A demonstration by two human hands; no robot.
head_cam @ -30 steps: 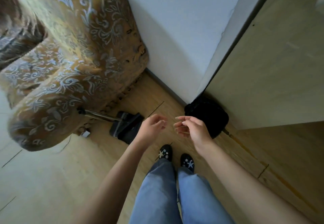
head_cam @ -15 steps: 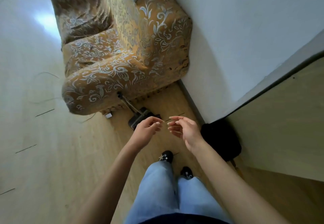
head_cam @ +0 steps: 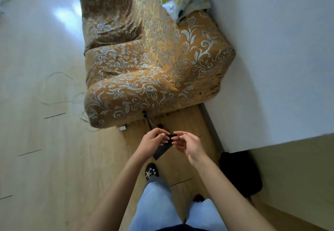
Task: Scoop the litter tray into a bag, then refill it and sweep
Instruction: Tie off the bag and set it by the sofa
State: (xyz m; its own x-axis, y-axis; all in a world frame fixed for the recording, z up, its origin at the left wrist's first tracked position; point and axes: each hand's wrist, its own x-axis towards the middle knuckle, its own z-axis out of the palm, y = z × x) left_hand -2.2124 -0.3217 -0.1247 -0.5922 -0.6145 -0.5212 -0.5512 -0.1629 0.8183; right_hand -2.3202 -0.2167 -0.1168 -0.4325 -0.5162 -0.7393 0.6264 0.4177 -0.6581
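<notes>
Honestly can't call any step done yet: left hand (head_cam: 153, 143) and right hand (head_cam: 188, 144) hover loosely curled, holding nothing, just in front of the sofa (head_cam: 153, 78), a dark long-handled dustpan (head_cam: 161, 152) lies at the sofa's foot, and there's 0 litter tray in view.

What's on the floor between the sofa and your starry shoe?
A black sweeping tool lies there on the wooden floor, partly behind the left hand and right hand, head view.
</notes>
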